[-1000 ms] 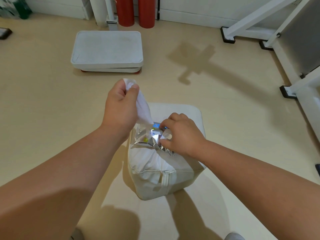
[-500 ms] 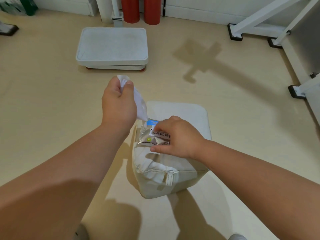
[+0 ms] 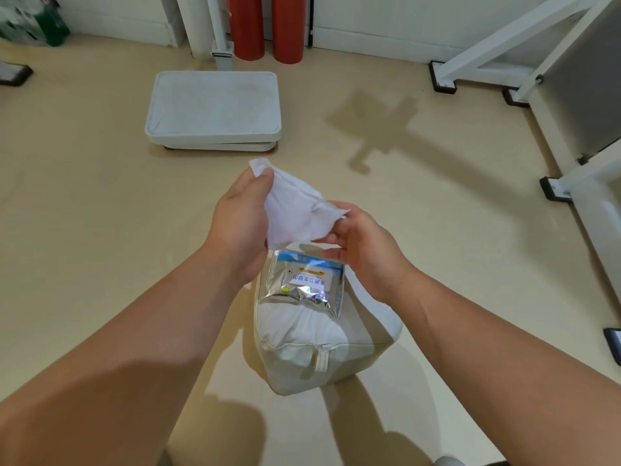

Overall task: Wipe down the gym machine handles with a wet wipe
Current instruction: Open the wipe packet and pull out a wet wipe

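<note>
**Desk:** The hands were both raised over the cushion. What did they hold?

**Photographer:** One wet wipe, stretched between them. The left hand pinched its upper corner between thumb and fingers. The right hand gripped the opposite edge at its fingertips, with the lower fingers loosely curled beneath.

**Desk:** Where was the wipe in relation to the cushion?

**Photographer:** In the air above the cushion's far end, partly unfolded and creased. Its lower edge hung close over the packet; whether the two touched could not be told.

**Desk:** The packet?

**Photographer:** A silver foil packet with a blue-and-white label lay flat on top of the cushion, toward the far end. Its near edge was crumpled.

**Desk:** And the cushion itself?

**Photographer:** It was a white padded block with a stitched tab on its near face. It stood on the beige floor, framed by the person's bare forearms.

**Desk:** What else was in frame?

**Photographer:** Beyond the cushion, a flat white platform with a raised rim sat on the floor, with a red foot showing under each near corner. Farther beyond, two red cylinders stood upright by the wall. To the cushion's right and well apart, the white bars of a gym machine frame came down to black feet on the floor.
</note>
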